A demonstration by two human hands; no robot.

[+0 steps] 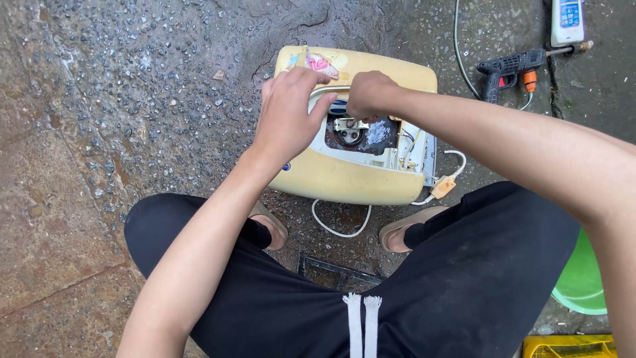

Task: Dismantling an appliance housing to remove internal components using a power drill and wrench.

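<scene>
A yellowed plastic appliance casing (344, 179) lies on wet concrete between my feet, its top opened so a dark round part and a metal bracket (351, 124) show inside. My left hand (288, 113) grips the rim of the opening on the left. Curled over the opening's top edge, my right hand (370, 94) has its fingers down at the metal bracket; what it pinches is hidden. A pink scrap (321, 65) sits on the casing's far edge.
A white cord with a yellow connector (442, 187) trails from the casing's right side. A black and orange spray gun (507, 69) and a white bottle (568, 21) lie at top right. At the lower right edge are a green tub (583, 282) and yellow crate (570, 346).
</scene>
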